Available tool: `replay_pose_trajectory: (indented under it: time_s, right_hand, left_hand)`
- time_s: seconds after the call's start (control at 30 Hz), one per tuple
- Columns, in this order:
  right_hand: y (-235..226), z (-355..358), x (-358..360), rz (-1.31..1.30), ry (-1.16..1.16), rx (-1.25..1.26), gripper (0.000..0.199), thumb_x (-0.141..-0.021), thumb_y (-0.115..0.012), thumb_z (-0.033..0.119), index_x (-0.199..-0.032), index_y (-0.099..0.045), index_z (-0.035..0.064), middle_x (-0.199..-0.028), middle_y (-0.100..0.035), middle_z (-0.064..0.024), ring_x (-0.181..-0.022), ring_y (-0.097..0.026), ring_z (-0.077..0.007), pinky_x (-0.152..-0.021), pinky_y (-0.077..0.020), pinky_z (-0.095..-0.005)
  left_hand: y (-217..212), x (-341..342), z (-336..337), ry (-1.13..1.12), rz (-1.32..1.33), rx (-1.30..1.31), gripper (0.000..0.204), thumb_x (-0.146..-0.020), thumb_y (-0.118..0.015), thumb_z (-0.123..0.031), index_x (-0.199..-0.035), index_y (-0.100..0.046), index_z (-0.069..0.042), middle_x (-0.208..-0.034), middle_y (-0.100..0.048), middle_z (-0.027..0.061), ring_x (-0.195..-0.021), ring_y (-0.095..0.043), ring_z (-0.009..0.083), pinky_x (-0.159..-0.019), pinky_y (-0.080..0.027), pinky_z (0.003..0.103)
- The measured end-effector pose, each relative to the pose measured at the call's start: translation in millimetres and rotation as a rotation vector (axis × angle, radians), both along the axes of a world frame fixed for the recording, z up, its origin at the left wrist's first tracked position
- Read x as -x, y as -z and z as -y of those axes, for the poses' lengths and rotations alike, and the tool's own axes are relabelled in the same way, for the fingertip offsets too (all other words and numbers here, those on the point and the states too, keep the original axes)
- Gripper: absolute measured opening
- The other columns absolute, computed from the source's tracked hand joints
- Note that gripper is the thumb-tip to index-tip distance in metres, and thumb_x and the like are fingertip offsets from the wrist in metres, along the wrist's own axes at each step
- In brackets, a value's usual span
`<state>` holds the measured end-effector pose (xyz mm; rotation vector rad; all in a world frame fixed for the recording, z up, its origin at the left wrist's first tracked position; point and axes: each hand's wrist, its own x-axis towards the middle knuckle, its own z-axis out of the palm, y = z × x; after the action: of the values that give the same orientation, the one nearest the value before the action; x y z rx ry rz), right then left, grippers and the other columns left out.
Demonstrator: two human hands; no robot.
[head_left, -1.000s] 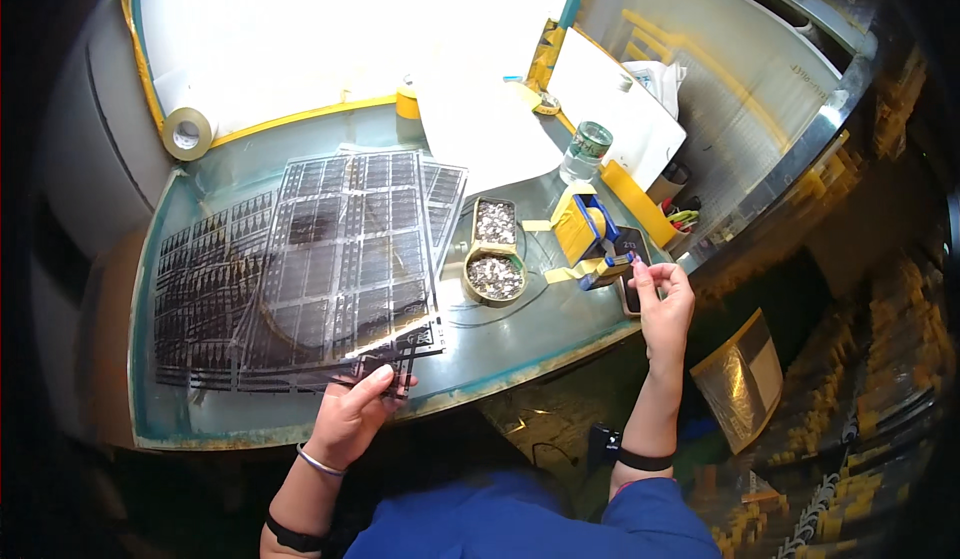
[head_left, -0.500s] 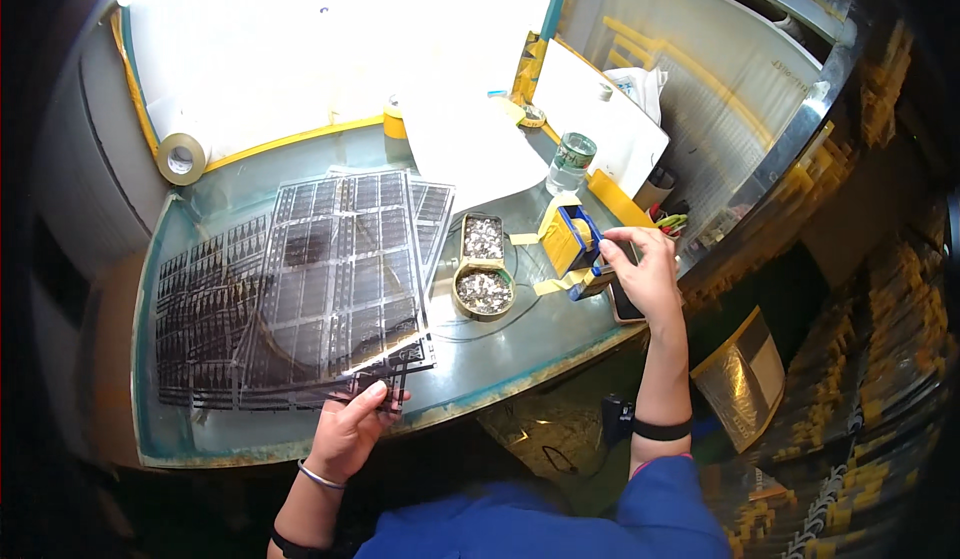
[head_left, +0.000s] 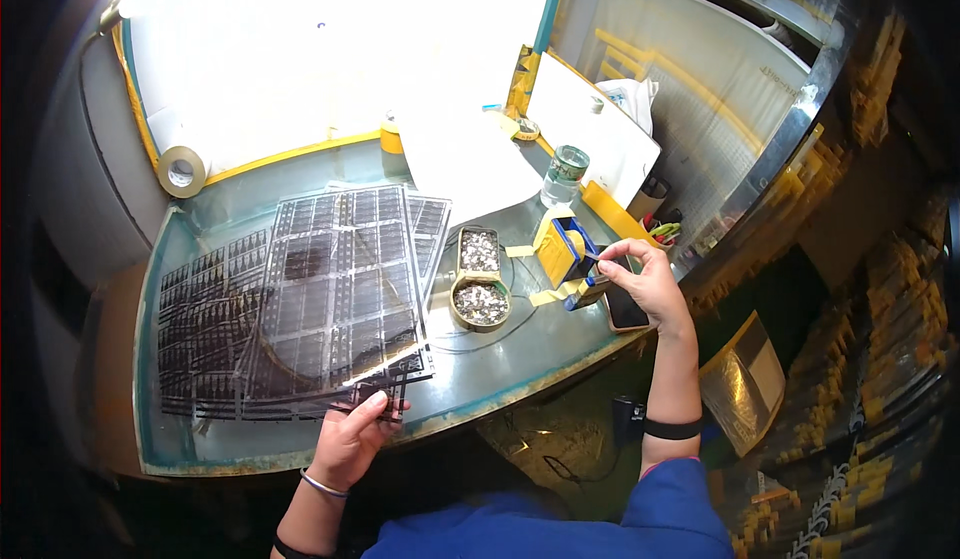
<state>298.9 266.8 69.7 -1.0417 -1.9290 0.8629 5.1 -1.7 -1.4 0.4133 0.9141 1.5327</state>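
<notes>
My left hand (head_left: 352, 437) pinches a lower corner of a see-through film sheet (head_left: 335, 289) printed with dark grids, thumb on top. Beneath it lie more printed films (head_left: 205, 309), fanned out on the table. My right hand (head_left: 645, 281) is at the blue and yellow tape dispenser (head_left: 562, 251), thumb and forefinger pinched close to its right side. A small dark bit shows at those fingertips; what it is I cannot make out. Yellow tape pieces (head_left: 519, 251) stick out from the dispenser's left side. A dark phone (head_left: 627, 309) lies below my right hand.
Two small containers (head_left: 480, 302) of black and white bits stand mid-table. Behind are a glass of water (head_left: 562, 177), a white sheet (head_left: 465, 164) and a brightly lit panel (head_left: 320, 59). A tape roll (head_left: 183, 171) rests at the back left. The table's front edge (head_left: 500, 399) curves before me.
The view has shifted slightly. My right hand's fingers have drawn closer together beside the dispenser. My left hand keeps its grip on the film's corner.
</notes>
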Motion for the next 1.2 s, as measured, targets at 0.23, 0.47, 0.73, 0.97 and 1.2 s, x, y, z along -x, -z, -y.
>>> replay_pose_trajectory:
  time_s: [0.23,0.47,0.73,0.97,1.2]
  right_hand:
    - [0.5,9.2,-5.1,-0.199,-0.058,0.154,0.009,-0.080,-0.066,0.006,-0.088,-0.066,0.0009,-0.080,-0.064,-0.0024,-0.073,-0.056,-0.0070,-0.069,-0.0443,-0.0201]
    - [-0.2,6.3,-3.4,-0.285,-0.054,0.257,0.014,-0.081,-0.066,0.007,-0.090,-0.064,-0.0029,-0.082,-0.066,-0.0057,-0.075,-0.059,-0.0076,-0.072,-0.0460,-0.0203]
    - [12.6,13.6,-3.3,-0.182,0.086,0.096,0.012,-0.077,-0.069,0.004,-0.084,-0.062,-0.0011,-0.078,-0.064,-0.0056,-0.071,-0.059,-0.0077,-0.068,-0.0474,-0.0205]
    - [22.8,21.6,-11.6,-0.077,0.191,0.071,0.015,-0.073,-0.071,0.005,-0.079,-0.058,0.0021,-0.074,-0.062,-0.0030,-0.067,-0.058,-0.0078,-0.064,-0.0463,-0.0222]
    - [2.8,70.1,39.9,0.340,0.245,-0.482,0.023,-0.068,-0.071,0.009,-0.088,-0.060,0.0067,-0.074,-0.065,-0.0055,-0.090,-0.056,-0.0206,-0.090,-0.0312,-0.0358]
  left_hand:
    - [-2.4,-1.2,-0.2,-0.017,-0.005,-0.005,0.014,-0.089,-0.053,-0.010,-0.098,-0.059,-0.001,-0.092,-0.063,0.0139,-0.081,-0.057,0.0157,-0.071,-0.044,0.028]
    - [-2.8,-0.8,-0.5,-0.019,-0.015,0.008,0.014,-0.089,-0.053,-0.009,-0.098,-0.059,-0.001,-0.092,-0.063,0.0134,-0.081,-0.057,0.0153,-0.071,-0.045,0.028]
    - [-0.4,0.6,0.9,-0.009,-0.019,0.007,0.014,-0.089,-0.053,-0.010,-0.098,-0.059,0.000,-0.092,-0.063,0.0138,-0.079,-0.057,0.0146,-0.070,-0.045,0.027]
    - [-3.2,-2.3,-4.0,-0.004,-0.015,0.015,0.015,-0.089,-0.054,-0.011,-0.097,-0.059,0.000,-0.091,-0.063,0.0139,-0.077,-0.057,0.0140,-0.069,-0.045,0.027]
    - [-8.6,0.6,5.1,-0.012,-0.045,0.017,0.014,-0.089,-0.054,-0.012,-0.098,-0.058,-0.001,-0.092,-0.062,0.0091,-0.084,-0.057,0.0155,-0.074,-0.045,0.029]
